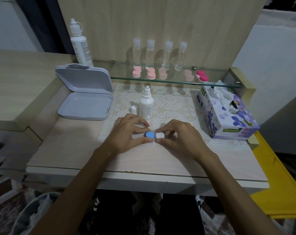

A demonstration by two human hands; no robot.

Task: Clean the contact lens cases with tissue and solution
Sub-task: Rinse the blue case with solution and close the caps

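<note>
- Low in the centre of the frame we see the left hand (126, 133) pinching the blue cap (150, 134) of the contact lens case (154, 135), its grip narrow around it.
- The right hand (181, 136) pinches the white cap (160, 135) likewise, over the bench (76, 150).
- Just above stands the small solution bottle (146, 106), its loose cap (133, 109) beside it.
- The tissue box (227, 114) sits at right, an open grey box (86, 97) at left.
- Farther up, the glass shelf (176, 80) carries pink cases (151, 73).
</note>
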